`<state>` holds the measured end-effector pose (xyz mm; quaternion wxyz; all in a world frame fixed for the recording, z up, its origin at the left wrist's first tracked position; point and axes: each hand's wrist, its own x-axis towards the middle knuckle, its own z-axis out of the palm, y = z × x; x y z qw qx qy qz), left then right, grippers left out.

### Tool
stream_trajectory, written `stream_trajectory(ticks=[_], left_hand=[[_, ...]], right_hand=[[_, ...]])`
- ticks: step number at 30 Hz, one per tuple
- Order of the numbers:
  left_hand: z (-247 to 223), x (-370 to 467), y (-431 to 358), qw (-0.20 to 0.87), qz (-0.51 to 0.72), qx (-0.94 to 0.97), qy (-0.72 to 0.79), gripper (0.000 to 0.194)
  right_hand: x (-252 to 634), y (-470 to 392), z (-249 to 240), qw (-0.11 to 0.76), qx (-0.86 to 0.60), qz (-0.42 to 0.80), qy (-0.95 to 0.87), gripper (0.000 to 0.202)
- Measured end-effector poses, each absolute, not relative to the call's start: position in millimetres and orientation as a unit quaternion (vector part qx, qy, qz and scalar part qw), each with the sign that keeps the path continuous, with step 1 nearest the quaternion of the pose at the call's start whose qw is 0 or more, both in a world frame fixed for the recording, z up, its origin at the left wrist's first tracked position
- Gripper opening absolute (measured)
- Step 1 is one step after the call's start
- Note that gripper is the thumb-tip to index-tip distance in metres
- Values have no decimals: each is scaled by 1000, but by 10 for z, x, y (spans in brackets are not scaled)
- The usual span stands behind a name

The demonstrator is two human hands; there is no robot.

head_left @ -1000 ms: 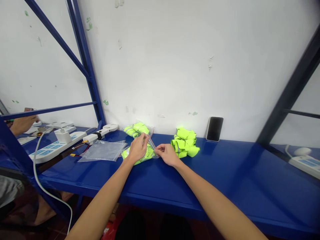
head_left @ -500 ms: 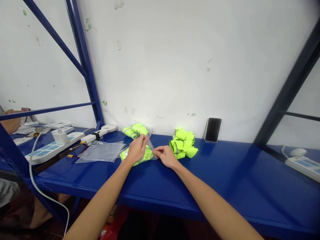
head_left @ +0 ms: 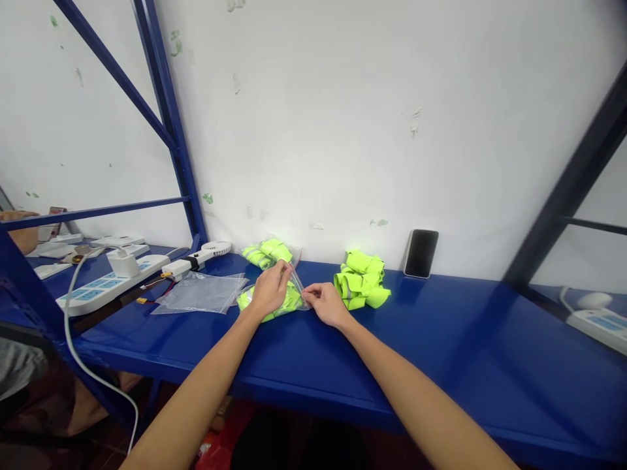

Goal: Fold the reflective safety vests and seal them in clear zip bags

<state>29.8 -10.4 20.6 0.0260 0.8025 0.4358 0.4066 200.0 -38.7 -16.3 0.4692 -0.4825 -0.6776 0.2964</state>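
Observation:
A clear zip bag (head_left: 292,301) with folded neon-yellow reflective fabric inside lies on the blue table. My left hand (head_left: 270,289) rests over it, fingers closed on the far end of the bag's zip edge. The near end of that edge is pinched by my right hand (head_left: 324,302), thumb against forefinger. Behind my left hand sits another clear bag (head_left: 268,252) of the same yellow fabric. Loose bundles of neon-yellow fabric with grey bands (head_left: 361,281) lie just right of my right hand. Flat clear bags (head_left: 200,292) are stacked to the left.
A phone (head_left: 421,253) leans against the wall at the back. On the left are a white power strip (head_left: 102,287), a plugged-in charger (head_left: 122,263), a small fan (head_left: 216,247) and a white cable (head_left: 68,333). Blue frame posts (head_left: 179,150) stand at the table's left. Another person's hand (head_left: 19,232) shows far left.
The whole view has shifted slightly. Both hands keep their hold on the bag's zip edge, with hardly any movement along it.

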Motion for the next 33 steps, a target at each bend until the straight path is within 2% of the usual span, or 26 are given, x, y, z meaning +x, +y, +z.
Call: stream_trajectory(ticks=[5,23,33], left_hand=[[193,297,-90,35,415,800,431,23],[204,298,-95,40,415,800,431,23],[208,295,-99,38,415,802,428,23]], right_hand=[[1978,-388,-162,465,-496,258,-686,19],[1992,-403,-159,482,-488,305,-660,21],[1992,-417,-153,465,-491,277,-683,21]])
